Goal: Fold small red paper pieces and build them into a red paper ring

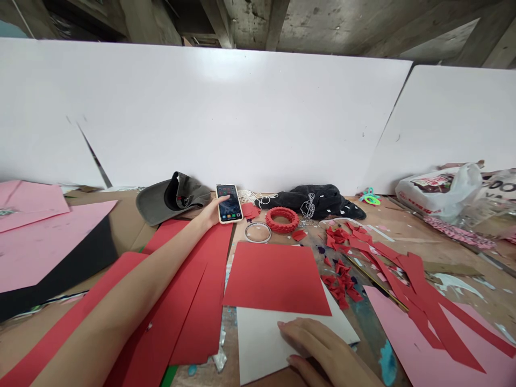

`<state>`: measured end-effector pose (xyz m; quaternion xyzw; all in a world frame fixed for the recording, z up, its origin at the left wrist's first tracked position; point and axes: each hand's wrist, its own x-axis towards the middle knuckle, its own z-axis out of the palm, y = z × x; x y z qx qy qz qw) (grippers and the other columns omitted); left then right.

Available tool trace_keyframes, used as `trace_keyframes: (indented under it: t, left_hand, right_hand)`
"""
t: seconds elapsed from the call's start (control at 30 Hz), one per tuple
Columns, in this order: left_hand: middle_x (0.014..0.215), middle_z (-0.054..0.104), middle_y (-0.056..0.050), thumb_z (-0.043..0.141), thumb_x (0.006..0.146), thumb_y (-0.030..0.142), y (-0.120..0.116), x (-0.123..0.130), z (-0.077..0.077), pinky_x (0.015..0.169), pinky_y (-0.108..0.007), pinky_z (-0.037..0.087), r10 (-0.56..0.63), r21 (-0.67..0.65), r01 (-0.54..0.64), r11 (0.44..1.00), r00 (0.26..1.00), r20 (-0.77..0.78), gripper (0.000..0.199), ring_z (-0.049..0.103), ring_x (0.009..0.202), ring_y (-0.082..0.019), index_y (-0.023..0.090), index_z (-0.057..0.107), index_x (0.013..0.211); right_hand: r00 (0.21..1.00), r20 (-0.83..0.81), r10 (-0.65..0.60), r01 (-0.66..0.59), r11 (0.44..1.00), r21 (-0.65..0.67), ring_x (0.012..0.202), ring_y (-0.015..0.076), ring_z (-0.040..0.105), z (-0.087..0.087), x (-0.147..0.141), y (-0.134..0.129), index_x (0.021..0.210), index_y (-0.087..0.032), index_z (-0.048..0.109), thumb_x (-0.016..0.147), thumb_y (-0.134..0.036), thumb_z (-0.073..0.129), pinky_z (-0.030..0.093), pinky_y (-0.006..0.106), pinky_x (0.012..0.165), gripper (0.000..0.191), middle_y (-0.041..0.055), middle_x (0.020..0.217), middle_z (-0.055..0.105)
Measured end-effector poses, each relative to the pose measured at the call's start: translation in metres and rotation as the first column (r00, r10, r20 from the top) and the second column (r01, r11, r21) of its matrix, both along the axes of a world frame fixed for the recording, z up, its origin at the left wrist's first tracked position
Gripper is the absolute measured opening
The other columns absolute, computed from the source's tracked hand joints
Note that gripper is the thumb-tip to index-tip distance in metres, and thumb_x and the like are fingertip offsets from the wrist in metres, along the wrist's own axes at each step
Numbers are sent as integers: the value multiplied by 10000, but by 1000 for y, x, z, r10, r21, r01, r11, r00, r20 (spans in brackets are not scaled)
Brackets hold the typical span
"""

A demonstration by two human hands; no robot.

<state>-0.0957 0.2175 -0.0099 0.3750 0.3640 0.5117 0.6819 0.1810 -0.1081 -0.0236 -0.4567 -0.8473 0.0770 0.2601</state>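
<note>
Out at the end of my stretched left arm, my left hand point(211, 213) grips a phone point(229, 204) by its left side. My thumb lies over the lit screen, which shows several app icons, and the fingers behind it are hidden. Near the front, my right hand point(318, 346) rests on a white sheet point(262, 344), its fingers stretched out and apart, holding nothing. Just beyond those fingers a red paper sheet point(278, 277) lies partly over the white one. Several larger red sheets point(201, 317) overlap beneath my left forearm.
A grey cap point(173, 196), a red folded-paper ring point(282, 220), a metallic ring point(258, 232) and black cloth point(318, 200) lie along the white wall. Red strips point(419, 285) and scraps point(342, 285) cover the right side, with a plastic bag point(439, 188) behind. Pink sheets point(52, 242) are left.
</note>
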Motion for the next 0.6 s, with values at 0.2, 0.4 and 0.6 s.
trace_keyframes:
  t: [0.2, 0.4, 0.6]
  left_hand:
    - [775, 734, -95, 788, 708, 339, 3, -4, 5, 651, -384, 596, 107, -78, -105, 991, 994, 11, 312, 697, 618, -237, 140, 675, 920]
    - [678, 707, -55, 774, 721, 430, 6, -8, 5, 575, -315, 578, 115, -87, -108, 990, 990, 81, 297, 662, 538, -197, 167, 666, 804]
    - [705, 708, -60, 733, 738, 512, 5, -10, 7, 599, -318, 578, 55, -50, -51, 997, 994, 91, 375, 668, 566, -197, 159, 659, 843]
  right_hand:
    - [1000, -10, 10, -10, 1000, 10, 1005, 121, 692, 1, -2, 0, 1215, -281, 612, 879, -228, 639, 527, 163, 928, 342, -9, 1131, 711]
    - [1000, 3, 26, -26, 999, 33, 1021, 111, 687, 1, -2, 1, 1184, -268, 628, 883, -237, 637, 513, 146, 940, 302, -5, 1138, 709]
    - [999, -1, 37, -37, 997, 72, 1004, 100, 690, 1, -2, 2, 1162, -256, 636, 917, -262, 593, 520, 128, 920, 249, 3, 1122, 714]
